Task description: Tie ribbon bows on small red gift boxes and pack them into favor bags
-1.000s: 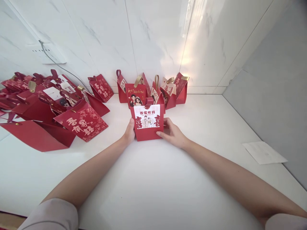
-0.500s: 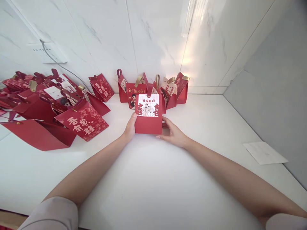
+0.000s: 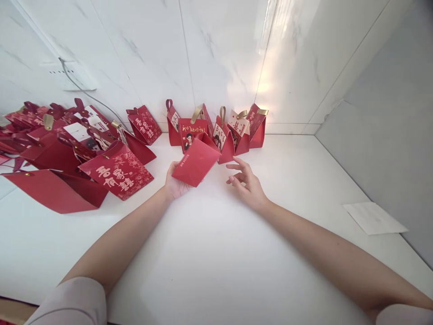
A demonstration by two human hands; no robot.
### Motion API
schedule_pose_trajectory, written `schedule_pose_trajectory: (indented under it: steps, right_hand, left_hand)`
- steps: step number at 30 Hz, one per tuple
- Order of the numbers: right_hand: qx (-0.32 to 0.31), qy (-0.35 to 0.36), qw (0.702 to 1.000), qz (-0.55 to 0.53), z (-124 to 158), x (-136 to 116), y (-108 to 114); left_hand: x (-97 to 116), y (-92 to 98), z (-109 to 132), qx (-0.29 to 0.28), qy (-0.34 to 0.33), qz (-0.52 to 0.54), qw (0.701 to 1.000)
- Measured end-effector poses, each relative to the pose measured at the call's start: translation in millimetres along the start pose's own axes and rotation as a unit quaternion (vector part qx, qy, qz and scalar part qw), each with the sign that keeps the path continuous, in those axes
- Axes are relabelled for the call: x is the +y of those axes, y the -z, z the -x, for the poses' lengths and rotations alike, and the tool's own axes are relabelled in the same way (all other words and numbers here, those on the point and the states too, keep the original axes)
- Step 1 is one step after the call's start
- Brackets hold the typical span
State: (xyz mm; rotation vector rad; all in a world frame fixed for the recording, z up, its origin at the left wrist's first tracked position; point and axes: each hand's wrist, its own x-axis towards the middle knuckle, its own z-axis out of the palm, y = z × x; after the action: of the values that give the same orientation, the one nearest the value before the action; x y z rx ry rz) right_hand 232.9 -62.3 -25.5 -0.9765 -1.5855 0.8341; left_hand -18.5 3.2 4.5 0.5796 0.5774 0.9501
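Observation:
A red gift box [image 3: 197,162] is tilted in my left hand [image 3: 177,182], which grips it from the left and underneath. A plain red face with small pale print shows; the picture label is turned out of sight. My right hand [image 3: 248,184] hovers apart from the box on its right, fingers spread and holding nothing. Just behind, a group of gift boxes with ribbon loops stands against the wall, among them one with a couple picture [image 3: 219,136] and one with gold lettering [image 3: 190,131].
Several more red gift boxes [image 3: 118,174] are heaped at the left, one open-sided box [image 3: 61,192] at the front. A cable [image 3: 83,92] runs from a wall socket [image 3: 67,76] behind them. A white paper sheet [image 3: 374,218] lies on the white table [image 3: 216,271] at right.
The box has turned in my left hand, so its label no longer shows and a plain face does. My right hand has let go of it and moved slightly right.

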Motion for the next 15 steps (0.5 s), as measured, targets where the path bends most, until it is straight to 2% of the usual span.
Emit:
schedule_pose_trajectory:
  steps: [6, 9, 15]
  right_hand:
    - [0.014, -0.031, 0.999, -0.019, -3, 7, 0]
    - [0.009, -0.032, 0.999, -0.017, -3, 6, 0]
    - [0.003, -0.031, 0.999, -0.013, -3, 6, 0]
  left_hand:
    - [-1, -9.3, 3, -0.005, -0.033, 0.031, 0.999]
    - [-2, -5.8, 2, -0.004, -0.02, 0.031, 0.999]
    - [-2, 1.5, -1, -0.041, 0.006, 0.008, 0.999]
